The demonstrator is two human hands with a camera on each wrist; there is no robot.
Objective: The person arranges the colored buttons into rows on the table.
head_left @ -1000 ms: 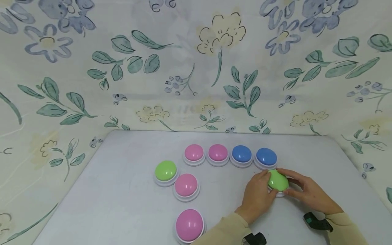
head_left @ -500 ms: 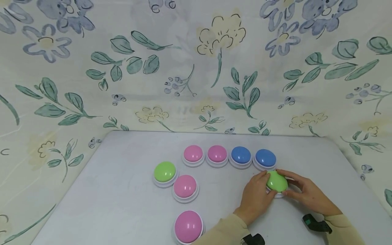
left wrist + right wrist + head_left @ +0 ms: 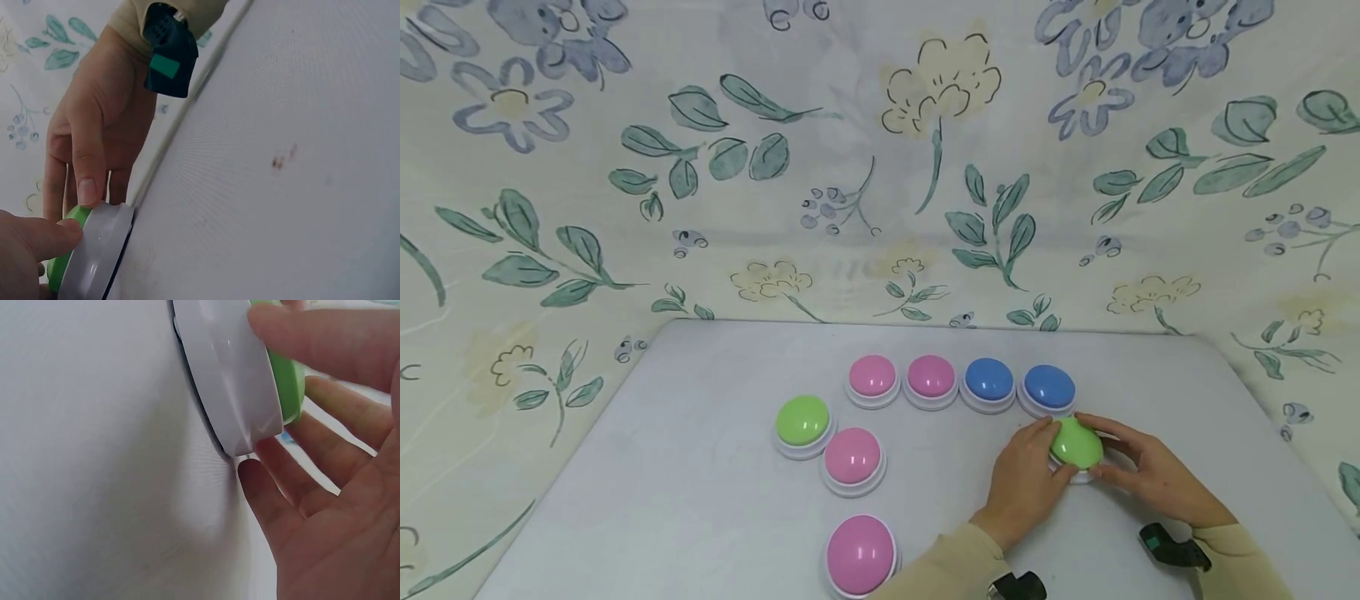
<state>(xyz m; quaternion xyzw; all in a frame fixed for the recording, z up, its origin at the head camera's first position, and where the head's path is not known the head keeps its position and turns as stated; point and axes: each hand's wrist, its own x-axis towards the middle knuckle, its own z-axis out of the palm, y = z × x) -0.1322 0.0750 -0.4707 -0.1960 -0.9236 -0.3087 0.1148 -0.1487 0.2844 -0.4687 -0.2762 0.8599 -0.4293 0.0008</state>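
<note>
Both hands are at a round push button (image 3: 1077, 444) with a green dome and white base, just in front of the rightmost blue one. My left hand (image 3: 1024, 477) holds its left side, the thumb at the near edge. From the right, my right hand (image 3: 1157, 473) grips it between thumb and fingers. In the left wrist view the white base (image 3: 97, 256) shows side-on, close against the tabletop, with both thumbs at the rim of the green dome. The right wrist view shows the right thumb (image 3: 325, 344) across the dome's edge and the fingers spread around the far side.
Two pink buttons (image 3: 931, 377) and two blue buttons (image 3: 988, 380) form a row at the back. Left of the hands stand another green button (image 3: 802, 420), a pink button (image 3: 852, 457) and a nearer pink button (image 3: 861, 555). Flowered cloth (image 3: 850, 167) hangs behind the white table (image 3: 700, 500).
Hands and green button keep their places relative to the other buttons. The whole head view has shifted very slightly.
</note>
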